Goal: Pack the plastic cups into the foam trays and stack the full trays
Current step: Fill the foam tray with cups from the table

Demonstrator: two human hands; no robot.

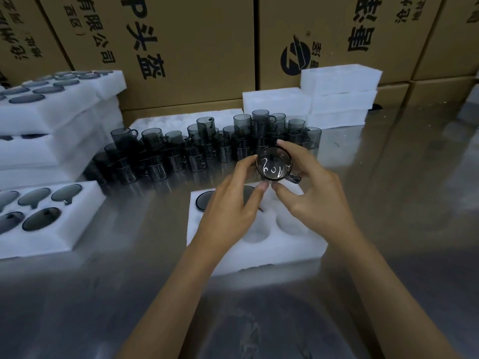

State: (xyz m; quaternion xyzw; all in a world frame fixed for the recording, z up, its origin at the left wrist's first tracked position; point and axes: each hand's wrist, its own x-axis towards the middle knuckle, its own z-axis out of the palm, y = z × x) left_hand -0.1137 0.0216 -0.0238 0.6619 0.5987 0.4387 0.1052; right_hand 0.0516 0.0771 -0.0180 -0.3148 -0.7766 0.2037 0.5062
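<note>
At nine o'clock a stack of full trays [51,117] rises against the cardboard boxes [186,47], dark cup bottoms filling every pocket — finished work parked out of the way, presumably. Below it, toward eight o'clock, another full tray [64,229] lies flat on the tabletop [401,203], probably awaiting its turn on the stack.

Moving toward the centre, a crowd of smoky grey cups [207,149] stands nested two and three high at eleven to twelve o'clock, just behind the working spot, so the supply is within easy reach. A flat foam sheet [168,123] lies behind them.

At the centre sits the tray being filled [259,252]. One pocket at its far left already holds a cup [204,200], bottom up; a second dark base shows partly behind the left hand; the near pockets are bare foam.

The left hand [230,211] hovers over that tray, its fingers [246,164] curled to pinch the left side of the held cup [274,164]. The right hand [311,195] pinches the same cup from the other side, thumb below and forefinger over the top. The cup is raised above the tray's far edge, apparently base toward the camera, handle pointing to four o'clock — likely being turned so the handle meets its notch.

At one o'clock, bare foam blocks [339,94] are stacked, seemingly spare trays.
</note>
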